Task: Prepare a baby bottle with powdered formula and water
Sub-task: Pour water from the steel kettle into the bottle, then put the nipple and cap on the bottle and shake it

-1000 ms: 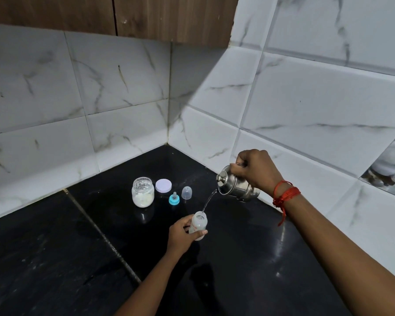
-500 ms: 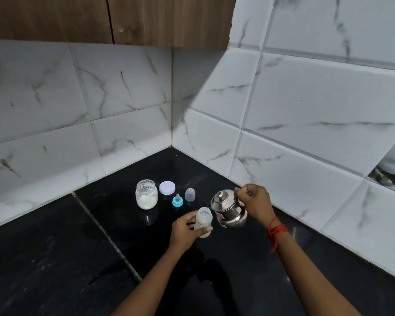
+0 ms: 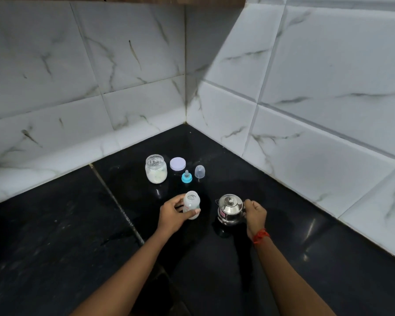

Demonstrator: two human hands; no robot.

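Note:
My left hand [image 3: 172, 215] grips a small open baby bottle [image 3: 191, 204], held upright just above the black counter [image 3: 55, 236]. To its right a small steel kettle [image 3: 229, 209] stands upright on the counter, with my right hand [image 3: 255, 215] closed on its handle. Behind them stand an open glass jar of white formula powder [image 3: 156, 169], its pale round lid [image 3: 178, 163], the blue-ringed teat [image 3: 186, 177] and the clear bottle cap [image 3: 200, 171].
White marble-look tiled walls [image 3: 306, 110] meet in a corner right behind the items. A seam [image 3: 114, 199] runs diagonally across the counter, left of my left hand. A red thread band [image 3: 261, 235] is on my right wrist.
The kettle was tilted, pouring water into the bottle; my right hand has lowered it and set it upright on the counter. The bottle stays in my left hand.

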